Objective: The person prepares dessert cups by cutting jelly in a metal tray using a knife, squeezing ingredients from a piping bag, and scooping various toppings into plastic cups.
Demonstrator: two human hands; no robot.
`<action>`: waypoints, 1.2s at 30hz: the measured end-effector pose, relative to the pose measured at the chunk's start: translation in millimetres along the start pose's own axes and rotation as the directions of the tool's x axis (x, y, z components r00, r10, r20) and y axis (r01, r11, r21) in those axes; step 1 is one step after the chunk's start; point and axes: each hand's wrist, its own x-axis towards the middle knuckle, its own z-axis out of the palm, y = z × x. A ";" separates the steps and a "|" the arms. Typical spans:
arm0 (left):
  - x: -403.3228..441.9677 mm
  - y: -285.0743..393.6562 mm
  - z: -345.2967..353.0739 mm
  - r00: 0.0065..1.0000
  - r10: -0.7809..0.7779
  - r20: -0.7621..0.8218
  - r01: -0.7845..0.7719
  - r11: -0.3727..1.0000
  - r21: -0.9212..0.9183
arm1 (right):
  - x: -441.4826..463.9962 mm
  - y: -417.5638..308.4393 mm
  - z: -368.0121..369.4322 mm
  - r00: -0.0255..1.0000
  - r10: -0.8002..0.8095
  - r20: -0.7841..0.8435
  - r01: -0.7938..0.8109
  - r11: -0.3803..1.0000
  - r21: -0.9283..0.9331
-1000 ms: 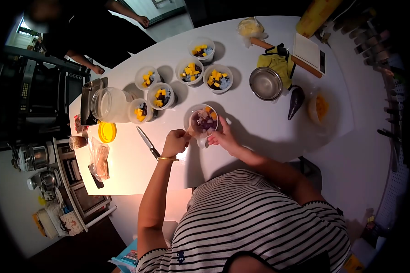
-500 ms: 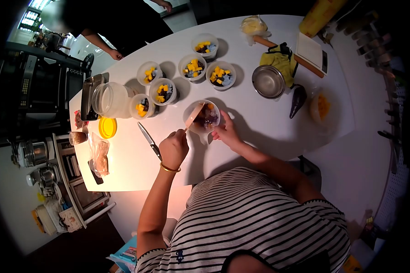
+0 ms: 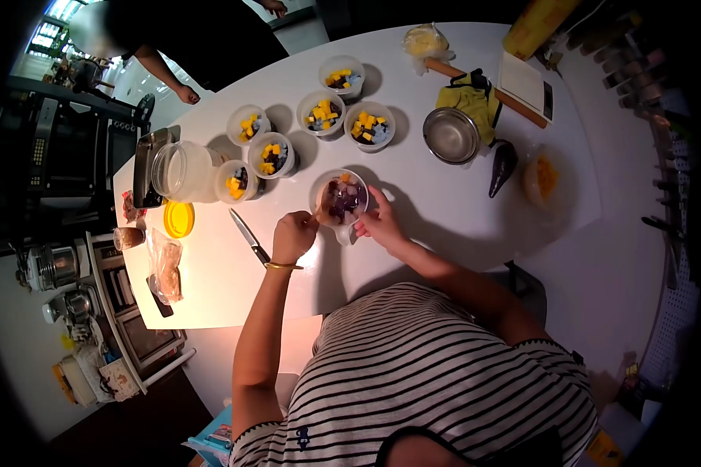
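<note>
A white handled cup (image 3: pixel 345 236) stands in the middle of the table, with purple and dark pieces in liquid and an orange bit inside. My left hand (image 3: pixel 294 236) is closed at its left rim around the handle of a light brown, spatula-like stirrer, whose blade is mostly hidden in the cup. My right hand (image 3: pixel 381 223) grips the cup's right side near its handle, fingertips against the wall. Left of my left hand lies a knife (image 3: pixel 248 233) with a black handle. Beyond the cup, several clear tubs (image 3: pixel 271 156) hold yellow cubes with dark and bluish pieces.
On the right are a metal bowl (image 3: pixel 452 136), yellow-green gloves (image 3: pixel 472 100), a dark purple tuber (image 3: pixel 503 167), a scale (image 3: pixel 526 82) and a tub of orange pieces (image 3: pixel 547 180). Left are a large clear jar (image 3: pixel 181 170) and a yellow lid (image 3: pixel 179 219). Another person (image 3: pixel 202 47) stands across the table.
The stirrer has tipped lower into the cup, and its raised blade no longer shows above the rim. My left hand has turned and lowered slightly. My right hand keeps its place on the cup.
</note>
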 end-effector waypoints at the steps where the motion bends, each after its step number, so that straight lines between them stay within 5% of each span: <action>1: 2.8 -9.6 3.5 0.989 -0.114 0.096 0.125 0.986 -0.113 | 0.4 1.1 0.5 1.000 0.005 -0.002 -0.005 1.000 0.001; 2: 4.0 -5.3 0.2 0.989 -0.115 0.096 0.125 0.986 -0.113 | 0.0 0.2 1.5 1.000 0.010 -0.004 -0.010 1.000 0.002; 4: 4.1 2.7 -7.6 0.878 -0.344 0.334 0.464 0.783 -0.414 | -1.9 -1.3 3.4 1.000 0.000 -0.017 0.001 0.999 0.035; 7: 0.0 5.8 -15.2 0.816 -0.362 0.450 0.574 0.601 -0.556 | -3.9 -5.1 4.1 0.999 -0.006 -0.032 0.008 0.998 0.064; 11: -10.2 -0.2 -15.5 0.810 -0.361 0.461 0.586 0.516 -0.625 | -2.4 -1.2 3.6 0.999 -0.039 -0.031 0.041 0.998 0.048; 17: -29.1 -1.2 -9.3 0.900 -0.300 0.315 0.435 0.619 -0.654 | -3.1 -3.6 1.2 0.999 -0.026 -0.030 0.026 0.999 0.023; 19: -34.9 -11.0 2.6 0.986 -0.133 -0.099 0.092 0.934 -0.346 | -3.5 -4.3 0.3 0.999 -0.023 -0.029 0.024 1.000 0.015; 20: -36.5 -1.9 0.4 0.986 -0.134 -0.096 0.093 0.933 -0.347 | -4.0 -4.1 -0.4 0.999 -0.022 -0.028 0.022 1.000 0.007; 22: -40.3 25.0 -9.7 0.951 0.118 -0.286 -0.083 0.988 0.132 | -3.8 -2.8 -0.9 0.999 -0.018 -0.031 0.019 1.000 0.012; 28: -27.1 30.8 -9.5 0.921 0.255 -0.293 -0.127 0.910 0.395 | -3.6 -4.7 -2.2 1.000 -0.002 -0.008 0.002 1.000 -0.012; 30: -19.8 22.0 -5.2 0.909 0.377 -0.175 -0.242 0.823 0.513 | -5.4 -7.7 -1.4 1.000 0.009 0.011 -0.009 1.000 -0.028; 36: -12.0 11.3 -0.5 0.934 0.326 -0.146 -0.259 0.899 0.352 | -4.3 -6.8 -1.3 1.000 0.014 0.017 -0.015 1.000 0.019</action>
